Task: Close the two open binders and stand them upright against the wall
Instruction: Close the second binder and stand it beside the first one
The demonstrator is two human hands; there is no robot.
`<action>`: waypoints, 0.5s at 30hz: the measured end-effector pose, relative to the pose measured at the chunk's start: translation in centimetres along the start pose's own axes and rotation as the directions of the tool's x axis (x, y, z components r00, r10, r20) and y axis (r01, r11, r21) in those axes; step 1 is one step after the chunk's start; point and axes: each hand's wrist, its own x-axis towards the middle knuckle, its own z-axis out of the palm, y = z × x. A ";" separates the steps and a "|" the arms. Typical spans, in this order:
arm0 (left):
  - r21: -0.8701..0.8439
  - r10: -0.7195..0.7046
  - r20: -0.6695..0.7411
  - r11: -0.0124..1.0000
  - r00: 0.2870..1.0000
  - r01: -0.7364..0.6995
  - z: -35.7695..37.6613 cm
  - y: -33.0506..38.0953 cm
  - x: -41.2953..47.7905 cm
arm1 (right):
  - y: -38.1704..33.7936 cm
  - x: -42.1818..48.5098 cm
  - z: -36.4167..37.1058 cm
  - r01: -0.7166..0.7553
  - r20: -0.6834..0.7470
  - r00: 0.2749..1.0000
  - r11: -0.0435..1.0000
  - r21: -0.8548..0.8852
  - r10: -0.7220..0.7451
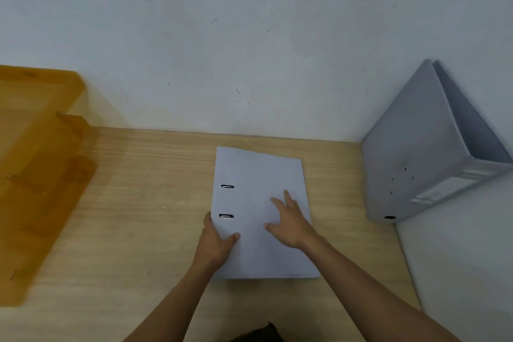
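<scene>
A white binder (258,175) lies flat and closed on the wooden desk, two metal slots near its left edge. My left hand (215,241) grips its left spine edge, thumb on the cover and fingers wrapped around the side. My right hand (291,222) rests flat on the cover with fingers spread. A second grey binder (416,147) stands closed at the right, leaning into the corner where the back wall meets the side wall.
Stacked amber translucent paper trays (41,161) fill the desk's left side. The white back wall (249,50) runs behind the desk (138,203). A white side panel (458,258) bounds the desk on the right.
</scene>
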 end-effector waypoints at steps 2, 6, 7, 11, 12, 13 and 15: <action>-0.006 0.005 -0.005 1.000 1.000 -0.005 0.2 -0.2 -0.1 | 0.1 0.1 0.8 0.014 0.066 0.998 1.000 0.014 -0.015; -0.036 -0.030 -0.012 0.999 0.999 0.030 0.3 0.0 0.0 | 1.8 -0.3 2.4 -0.037 0.161 0.987 0.998 0.051 0.028; -0.059 -0.071 -0.012 0.996 0.997 0.070 0.1 0.0 0.3 | 2.0 -0.4 2.6 -0.043 0.160 0.987 0.997 0.068 0.032; -0.291 -0.258 0.052 0.920 0.965 0.262 -0.6 0.3 1.6 | 1.7 -0.4 2.3 -0.090 0.174 0.983 0.974 0.207 0.054; -0.365 -0.309 0.110 0.871 0.945 0.328 -0.8 0.8 1.5 | 1.6 -0.6 2.2 -0.100 0.173 0.983 0.971 0.219 0.062; -0.411 -0.344 0.178 0.826 0.922 0.387 -1.0 1.5 1.3 | 1.7 -0.7 2.1 -0.105 0.160 0.985 0.970 0.220 0.070; -0.464 -0.377 0.289 0.749 0.880 0.473 -0.8 1.6 1.4 | 1.9 -1.1 1.5 -0.113 0.118 0.989 0.965 0.236 0.087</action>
